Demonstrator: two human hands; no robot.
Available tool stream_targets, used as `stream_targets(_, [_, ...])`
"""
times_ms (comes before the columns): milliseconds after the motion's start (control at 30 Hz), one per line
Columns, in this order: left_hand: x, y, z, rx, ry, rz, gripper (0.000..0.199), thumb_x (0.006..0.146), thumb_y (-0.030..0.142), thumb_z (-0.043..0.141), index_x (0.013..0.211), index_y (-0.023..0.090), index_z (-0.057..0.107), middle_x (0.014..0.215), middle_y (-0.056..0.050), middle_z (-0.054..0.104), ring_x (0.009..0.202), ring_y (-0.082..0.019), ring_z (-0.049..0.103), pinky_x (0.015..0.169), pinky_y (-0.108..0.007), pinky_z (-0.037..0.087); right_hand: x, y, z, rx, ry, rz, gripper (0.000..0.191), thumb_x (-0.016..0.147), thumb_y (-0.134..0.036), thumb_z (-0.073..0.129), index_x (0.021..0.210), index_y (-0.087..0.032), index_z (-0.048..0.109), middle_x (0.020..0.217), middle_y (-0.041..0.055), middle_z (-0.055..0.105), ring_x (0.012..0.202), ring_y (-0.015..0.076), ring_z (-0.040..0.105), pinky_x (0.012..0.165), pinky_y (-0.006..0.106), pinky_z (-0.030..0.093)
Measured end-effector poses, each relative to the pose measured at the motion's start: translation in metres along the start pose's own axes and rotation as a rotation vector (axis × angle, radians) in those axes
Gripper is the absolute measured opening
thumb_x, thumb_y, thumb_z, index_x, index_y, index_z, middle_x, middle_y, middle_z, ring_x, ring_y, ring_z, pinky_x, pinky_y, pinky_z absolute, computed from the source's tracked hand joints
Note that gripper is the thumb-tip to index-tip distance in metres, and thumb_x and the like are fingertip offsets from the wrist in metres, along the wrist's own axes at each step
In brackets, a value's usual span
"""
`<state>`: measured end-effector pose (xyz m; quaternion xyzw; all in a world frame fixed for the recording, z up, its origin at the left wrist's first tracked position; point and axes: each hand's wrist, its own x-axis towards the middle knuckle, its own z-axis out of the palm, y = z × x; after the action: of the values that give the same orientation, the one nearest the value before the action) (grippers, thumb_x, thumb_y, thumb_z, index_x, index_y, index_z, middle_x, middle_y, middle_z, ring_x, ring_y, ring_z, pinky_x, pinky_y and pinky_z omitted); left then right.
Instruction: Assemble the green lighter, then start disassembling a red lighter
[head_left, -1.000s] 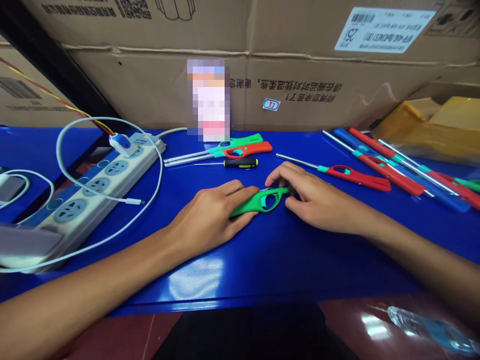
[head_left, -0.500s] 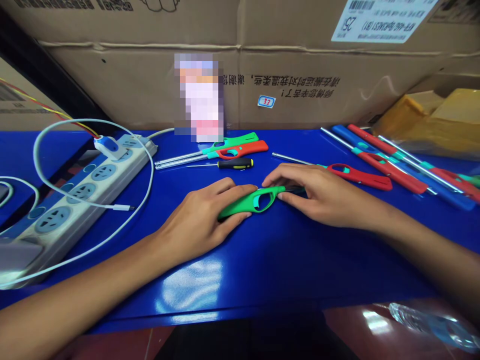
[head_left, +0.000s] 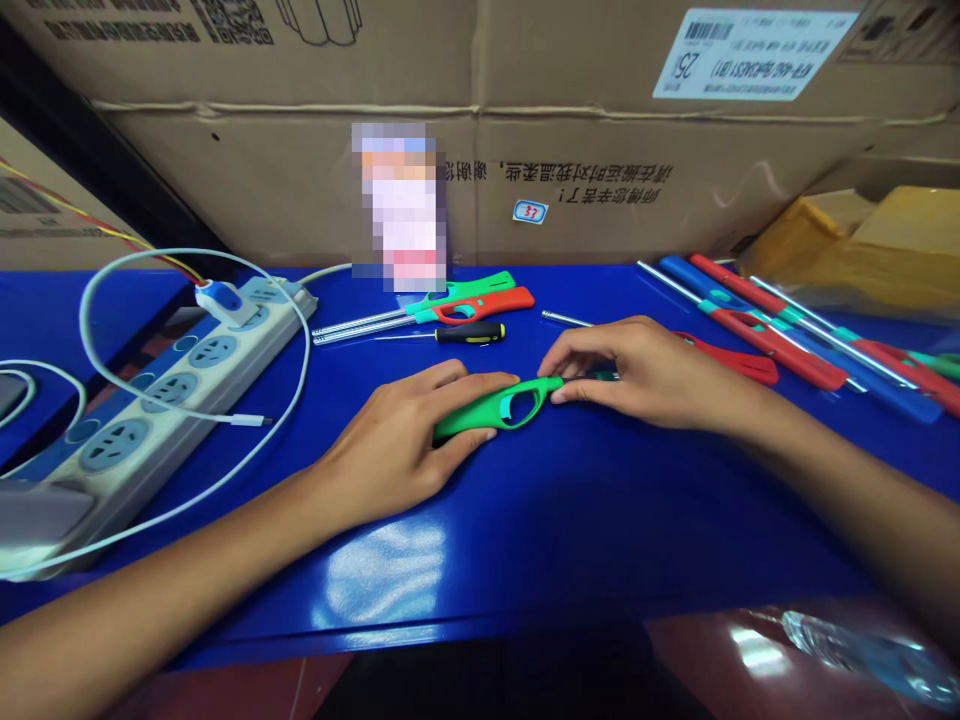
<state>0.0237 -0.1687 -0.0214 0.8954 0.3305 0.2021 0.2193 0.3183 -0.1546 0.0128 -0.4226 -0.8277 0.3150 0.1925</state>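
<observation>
My left hand (head_left: 409, 430) is closed round the handle of a green lighter (head_left: 480, 412), which lies low over the blue table. My right hand (head_left: 637, 372) pinches the metal tube at the lighter's front end, thumb and fingertips together by the green nose. Most of the tube is hidden by my right hand. Behind that hand lies a red lighter (head_left: 739, 362), partly covered. Further back, a green lighter (head_left: 487, 287) and an orange-red lighter (head_left: 495, 303) lie side by side, with a black and yellow screwdriver (head_left: 471, 333) in front of them.
A white power strip (head_left: 180, 390) with a looped white cable (head_left: 300, 380) lies at the left. Several red and blue lighters (head_left: 810, 355) lie at the right. Cardboard boxes (head_left: 300, 190) stand behind the blue table (head_left: 525, 560). A phone-like object (head_left: 405, 210), pixelated, leans there.
My right hand has shifted slightly along the tube, its fingertips closing at the green nose. My left hand keeps its hold. The view has tilted a little.
</observation>
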Motion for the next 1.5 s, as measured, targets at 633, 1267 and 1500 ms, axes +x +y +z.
stream_targets(633, [0.006, 0.004, -0.005, -0.158, 0.066, -0.092, 0.038, 0.101, 0.036, 0.072, 0.138, 0.028, 0.072, 0.12, -0.004, 0.079, 0.104, -0.023, 0.074, 0.091, -0.036, 0.056, 0.001, 0.003, -0.005, -0.083, 0.077, -0.071, 0.013, 0.096, -0.034, 0.073, 0.103, -0.024, 0.078, 0.099, 0.0049, 0.079, 0.086, 0.0206, 0.071, 0.08, 0.035, 0.054])
stream_targets(1267, [0.01, 0.002, -0.002, -0.063, -0.002, -0.043, 0.029, 0.104, 0.046, 0.068, 0.119, 0.022, 0.072, 0.113, -0.006, 0.07, 0.104, -0.024, 0.063, 0.092, -0.04, 0.051, 0.001, 0.008, 0.0, -0.14, -0.041, -0.037, 0.015, 0.094, -0.029, 0.069, 0.104, -0.02, 0.076, 0.091, 0.0028, 0.075, 0.077, 0.0168, 0.062, 0.072, 0.031, 0.044])
stream_targets(1500, [0.01, 0.0, 0.002, 0.043, 0.034, -0.014, 0.032, 0.111, 0.044, 0.056, 0.126, 0.02, 0.07, 0.118, -0.009, 0.07, 0.107, -0.025, 0.065, 0.096, -0.041, 0.052, 0.003, 0.012, 0.004, -0.12, -0.009, -0.001, 0.018, 0.092, -0.031, 0.069, 0.104, -0.02, 0.077, 0.086, 0.0018, 0.073, 0.075, 0.0166, 0.061, 0.071, 0.03, 0.043])
